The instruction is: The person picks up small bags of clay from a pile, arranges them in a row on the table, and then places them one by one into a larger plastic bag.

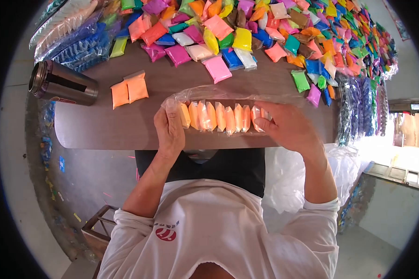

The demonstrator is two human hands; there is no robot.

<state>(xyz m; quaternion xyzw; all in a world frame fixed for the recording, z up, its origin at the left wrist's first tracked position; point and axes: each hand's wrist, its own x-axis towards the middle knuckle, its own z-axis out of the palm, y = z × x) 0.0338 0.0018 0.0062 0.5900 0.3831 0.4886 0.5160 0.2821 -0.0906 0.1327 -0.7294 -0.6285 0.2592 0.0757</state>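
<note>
A row of several orange packets (220, 117) stands on edge, side by side, within a clear plastic bag (219, 93) near the table's front edge. At the row's left end, my left hand (170, 128) is closed on the bag, its thumb upright against the film. My right hand (288, 123) is closed round the right end, with the thumb pressed on the last orange packet (256, 116); its other fingers are partly hidden behind. Two more orange packets (129, 90) lie flat on the table, to the left beyond my left hand.
A large heap of coloured packets (219, 28) covers the table's far side. A metal tumbler (65, 83) lies at the left. Filled clear bags are stacked at far left (84, 44) and right (363, 109). Clear plastic film (288, 179) hangs below the table's right side.
</note>
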